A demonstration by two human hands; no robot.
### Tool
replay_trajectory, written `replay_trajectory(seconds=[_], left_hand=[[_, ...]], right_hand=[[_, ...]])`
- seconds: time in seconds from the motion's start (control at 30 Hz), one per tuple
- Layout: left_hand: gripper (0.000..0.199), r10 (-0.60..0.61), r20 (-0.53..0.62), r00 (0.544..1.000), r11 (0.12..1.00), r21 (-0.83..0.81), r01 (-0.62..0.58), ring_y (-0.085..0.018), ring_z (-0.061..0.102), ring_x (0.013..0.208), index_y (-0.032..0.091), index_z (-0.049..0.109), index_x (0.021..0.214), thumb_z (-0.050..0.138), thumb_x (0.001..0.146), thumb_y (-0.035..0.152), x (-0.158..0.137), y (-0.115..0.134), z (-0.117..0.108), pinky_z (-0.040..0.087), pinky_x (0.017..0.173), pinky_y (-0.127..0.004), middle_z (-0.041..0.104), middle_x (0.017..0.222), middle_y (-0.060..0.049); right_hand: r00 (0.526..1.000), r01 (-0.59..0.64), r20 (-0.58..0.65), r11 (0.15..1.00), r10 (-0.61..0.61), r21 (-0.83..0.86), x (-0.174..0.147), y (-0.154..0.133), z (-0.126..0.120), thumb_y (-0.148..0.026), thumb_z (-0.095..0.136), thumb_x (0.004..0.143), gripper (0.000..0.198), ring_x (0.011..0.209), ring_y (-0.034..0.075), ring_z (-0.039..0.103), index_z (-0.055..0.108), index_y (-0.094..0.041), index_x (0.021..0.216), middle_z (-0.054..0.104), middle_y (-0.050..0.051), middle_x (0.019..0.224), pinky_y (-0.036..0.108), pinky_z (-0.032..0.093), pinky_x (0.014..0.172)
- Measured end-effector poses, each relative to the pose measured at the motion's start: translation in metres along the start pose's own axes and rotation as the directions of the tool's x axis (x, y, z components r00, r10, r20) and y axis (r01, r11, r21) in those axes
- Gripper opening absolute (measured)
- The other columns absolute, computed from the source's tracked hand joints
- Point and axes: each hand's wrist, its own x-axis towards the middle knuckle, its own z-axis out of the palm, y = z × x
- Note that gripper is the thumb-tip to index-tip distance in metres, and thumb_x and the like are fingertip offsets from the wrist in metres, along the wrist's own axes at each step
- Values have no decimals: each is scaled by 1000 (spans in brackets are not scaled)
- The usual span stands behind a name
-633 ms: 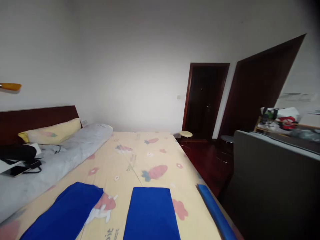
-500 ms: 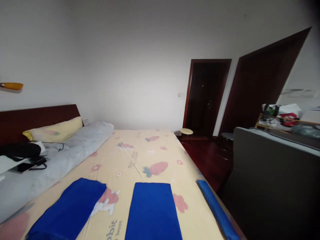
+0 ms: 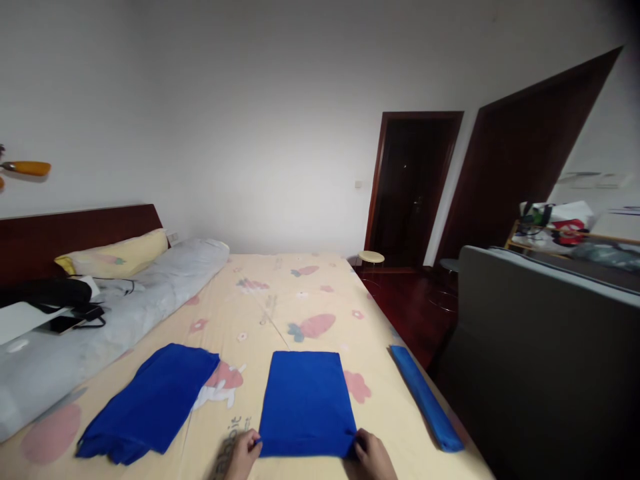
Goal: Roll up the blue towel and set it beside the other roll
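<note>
A folded blue cloth point(image 3: 306, 401) lies flat on the bed, straight in front of me. My left hand point(image 3: 241, 455) pinches its near left corner. My right hand point(image 3: 373, 456) pinches its near right corner. A second folded blue cloth point(image 3: 153, 401) lies to the left, a little rumpled at its near end. A tightly rolled blue cloth point(image 3: 425, 397) rests along the bed's right edge. All sit on a yellow sheet point(image 3: 280, 307) printed with strawberries and rabbits.
A grey quilt point(image 3: 100, 320) and a yellow pillow point(image 3: 117, 255) lie by the dark headboard, with a phone and cables point(image 3: 70, 321) on the quilt. A grey sofa back point(image 3: 540, 347) stands at right. A small round stool point(image 3: 371, 257) and a dark doorway point(image 3: 410, 190) are behind.
The view has tilted down, so more of the near bed shows. Both my hands have come into view at the near corners of the middle blue cloth.
</note>
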Motion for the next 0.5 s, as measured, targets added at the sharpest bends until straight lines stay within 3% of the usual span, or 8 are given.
replay_trajectory(seconds=[0.23, 0.5], left_hand=[[17, -26, -13, 1000, 996, 90, 27, -12, 61, 80, 21, 62, 80, 48, 81, 11, 3, 1, 5, 42, 76, -21, 68, 80, 1], [16, 127, 86, 988, 988, 79, -134, -12, 60, 85, 27, 64, 87, 51, 82, 19, -23, -17, -7, 44, 81, -21, 68, 89, 3]], right_hand=[[1000, -15, -27, 998, 13, -57, -2, 2, 15, -32, 27, 83, 38, 86, 25, 65, 62, -18, 90, 70, 14, 89, 37, 46, 81], [987, 150, 88, 976, -137, -155, -31, 25, -1, -27, 45, 77, 24, 88, 21, 62, 68, -27, 81, 68, 4, 92, 32, 44, 78]])
